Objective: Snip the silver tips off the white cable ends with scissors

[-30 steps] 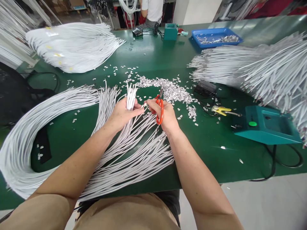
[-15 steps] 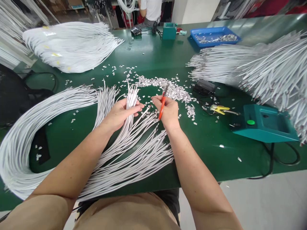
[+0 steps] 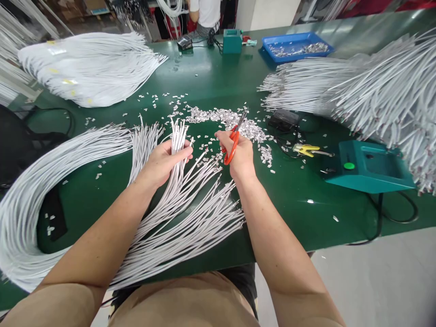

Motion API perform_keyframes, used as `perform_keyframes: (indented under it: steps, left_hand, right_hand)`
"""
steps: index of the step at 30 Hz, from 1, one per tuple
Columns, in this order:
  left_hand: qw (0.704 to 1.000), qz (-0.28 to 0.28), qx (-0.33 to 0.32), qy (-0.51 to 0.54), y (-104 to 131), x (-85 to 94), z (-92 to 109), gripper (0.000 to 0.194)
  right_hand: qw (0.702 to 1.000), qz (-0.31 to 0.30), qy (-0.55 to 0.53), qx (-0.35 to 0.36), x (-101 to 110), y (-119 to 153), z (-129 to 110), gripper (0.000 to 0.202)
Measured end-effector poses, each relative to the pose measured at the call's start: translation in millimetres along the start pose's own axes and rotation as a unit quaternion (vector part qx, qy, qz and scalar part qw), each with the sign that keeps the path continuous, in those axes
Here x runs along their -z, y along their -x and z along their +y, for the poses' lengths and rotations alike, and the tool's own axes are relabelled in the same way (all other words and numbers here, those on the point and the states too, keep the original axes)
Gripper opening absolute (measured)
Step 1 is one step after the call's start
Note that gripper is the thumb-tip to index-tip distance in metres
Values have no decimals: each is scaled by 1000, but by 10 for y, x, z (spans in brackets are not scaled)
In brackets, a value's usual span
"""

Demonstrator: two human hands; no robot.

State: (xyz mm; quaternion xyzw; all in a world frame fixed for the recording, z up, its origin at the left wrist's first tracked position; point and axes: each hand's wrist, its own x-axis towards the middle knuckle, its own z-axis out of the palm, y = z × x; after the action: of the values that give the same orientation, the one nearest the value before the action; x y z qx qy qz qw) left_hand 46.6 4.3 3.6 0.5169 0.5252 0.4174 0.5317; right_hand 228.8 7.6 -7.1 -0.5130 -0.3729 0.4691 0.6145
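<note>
My left hand is closed around a small bunch of white cables, their ends standing up past the thumb. In my right hand is a pair of scissors with red handles, its dark blades pointing away from me. More white cables fan out below both hands, ends toward the right. A curved bundle of the same cables loops round at the left. Just beyond my right hand lies a heap of small silvery-white pieces, with loose ones scattered around it.
Large cable bundles lie at the back left and right. A blue tray of small pieces stands at the back. At the right are a teal device, a yellow-handled tool and a black adapter. A person is across the table.
The view has shifted slightly to the right. In my right hand the scissors have turned, so both red handle loops show. My left hand still grips the cables.
</note>
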Motion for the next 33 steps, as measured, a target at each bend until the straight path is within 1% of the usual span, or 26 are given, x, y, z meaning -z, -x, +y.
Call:
perform_keyframes:
  steps: [3, 6, 11, 14, 16, 18, 20, 23, 26, 28, 30, 33]
  left_hand:
    - [1000, 9, -25, -5, -19, -8, -35, 28]
    - [999, 4, -46, -4, -15, -37, -45, 28]
    - [999, -3, -53, -13, 22, -95, -18, 28]
    - [999, 3, -53, -2, 28, -98, -5, 29]
    - [998, 8, -55, 6, 21, -88, -2, 29]
    - [998, 16, -57, 11, 13, -77, -1, 29]
    - [998, 22, -59, 9, 9, -74, 0, 29]
    - [997, 28, -66, -5, 12, -82, -1, 26]
    - [996, 37, -79, -26, 17, -88, -9, 22]
    - [994, 50, -86, -41, 18, -86, -16, 21]
    - [993, 57, -90, -53, 16, -83, -20, 23]
    - [993, 47, -91, -59, 11, -79, -24, 25]
  right_hand:
    - [998, -53, 28, 2, -50, 71, -27, 16]
    - [994, -106, 34, 2, -97, 139, -45, 22]
    - [986, -158, 42, 33, -103, 154, -34, 29]
    - [983, -159, 85, 38, -68, 110, -1, 32]
    - [976, -135, 165, 46, -43, 84, 20, 32]
    - [954, -119, 270, 60, -29, 73, 31, 28]
    - [922, -126, 359, 69, -28, 76, 32, 25]
    - [884, -150, 438, 70, -41, 93, 31, 25]
    - [855, -163, 484, 89, -51, 102, 42, 27]
    - [842, -166, 503, 100, -49, 102, 48, 28]
    - [835, -168, 513, 105, -42, 103, 48, 28]
    - [830, -169, 520, 110, -37, 109, 42, 30]
